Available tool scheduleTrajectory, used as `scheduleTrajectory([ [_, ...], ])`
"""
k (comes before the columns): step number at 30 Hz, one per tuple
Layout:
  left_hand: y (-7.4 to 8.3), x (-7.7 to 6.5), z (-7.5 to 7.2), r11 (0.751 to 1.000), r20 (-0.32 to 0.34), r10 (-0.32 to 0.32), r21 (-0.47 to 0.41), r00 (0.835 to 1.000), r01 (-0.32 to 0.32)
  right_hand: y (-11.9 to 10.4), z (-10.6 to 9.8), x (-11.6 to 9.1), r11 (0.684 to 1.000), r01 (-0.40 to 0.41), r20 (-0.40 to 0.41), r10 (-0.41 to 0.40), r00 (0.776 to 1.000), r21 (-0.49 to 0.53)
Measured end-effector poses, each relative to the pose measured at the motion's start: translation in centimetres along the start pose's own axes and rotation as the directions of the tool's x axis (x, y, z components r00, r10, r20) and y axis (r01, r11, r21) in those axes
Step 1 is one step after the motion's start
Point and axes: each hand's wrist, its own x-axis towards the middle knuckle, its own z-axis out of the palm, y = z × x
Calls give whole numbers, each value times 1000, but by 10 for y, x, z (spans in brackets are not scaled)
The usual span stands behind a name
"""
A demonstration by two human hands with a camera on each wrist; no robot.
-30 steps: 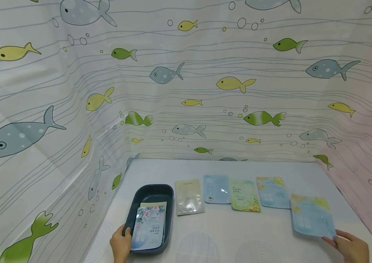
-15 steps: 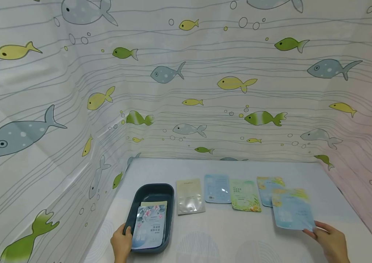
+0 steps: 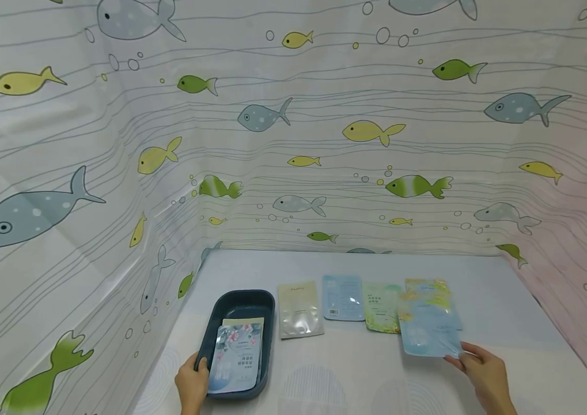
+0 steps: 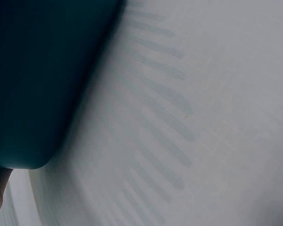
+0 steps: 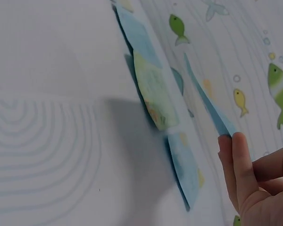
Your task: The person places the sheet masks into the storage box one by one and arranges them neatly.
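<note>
My left hand (image 3: 192, 383) grips the left rim of a dark blue tray (image 3: 271, 346); the left wrist view shows the tray's side (image 4: 42, 80) and a bit of a finger. Inside the tray lies a floral sheet mask packet (image 3: 236, 357) over a cream one. My right hand (image 3: 482, 372) pinches a blue-and-yellow sheet mask packet (image 3: 425, 337) by its near right corner. This packet is raised above the table and overlaps a similar packet (image 3: 425, 284) behind it. From the right wrist, the held packet (image 5: 210, 106) appears edge-on between thumb and fingers.
Right of the tray, a silvery-beige packet (image 3: 300, 311), a light blue packet (image 3: 342, 297) and a green packet (image 3: 380, 311) lie in a row on the white patterned table (image 3: 355, 369). A fish-print curtain (image 3: 324, 144) surrounds the table's back and sides.
My right hand has carried the blue-and-yellow packet leftward, from the table's right side to over the row's right end. My left hand and the tray have stayed put.
</note>
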Motion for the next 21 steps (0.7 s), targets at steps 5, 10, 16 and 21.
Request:
scheduleTrajectory([
  [5, 0, 0, -1, 1000, 11, -7, 3, 1000, 7, -2, 14, -7, 1000, 15, 107, -17, 994, 25],
  [10, 0, 0, -1, 1000, 18, -13, 17, 1000, 13, 17, 33, 8, 998, 31, 135, -38, 990, 53],
  [16, -2, 0, 0, 1000, 3, -7, 17, 1000, 7, 22, 63, 13, 990, 50, 153, -70, 986, 128],
  [21, -1, 0, 1, 1000, -9, -6, 8, 1000, 6, -6, 83, -12, 982, 96, 186, -127, 974, 163],
])
